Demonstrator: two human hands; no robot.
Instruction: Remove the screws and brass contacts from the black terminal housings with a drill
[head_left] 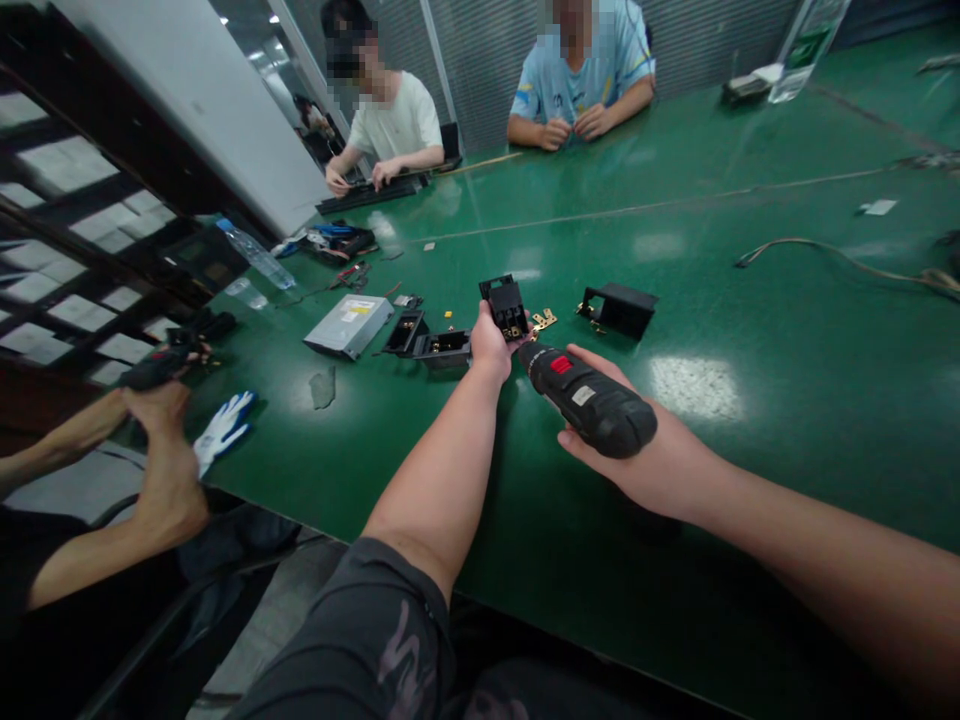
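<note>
My left hand [491, 345] is closed around a small black plastic socket housing [505, 304] with brass contacts inside, holding it just above the green table [750, 330]. My right hand [637, 460] grips a black electric screwdriver [589, 398] with a red switch. Its tip points at the housing's underside. Small brass parts [544, 320] lie right beside the housing.
Another black housing [621, 308] lies to the right; two more black pieces [427, 340] and a grey metal box [349, 325] to the left. A person at my left holds a black tool [161, 365] near a white glove [223, 428]. Two people sit at the far side. A cable [840, 258] runs right.
</note>
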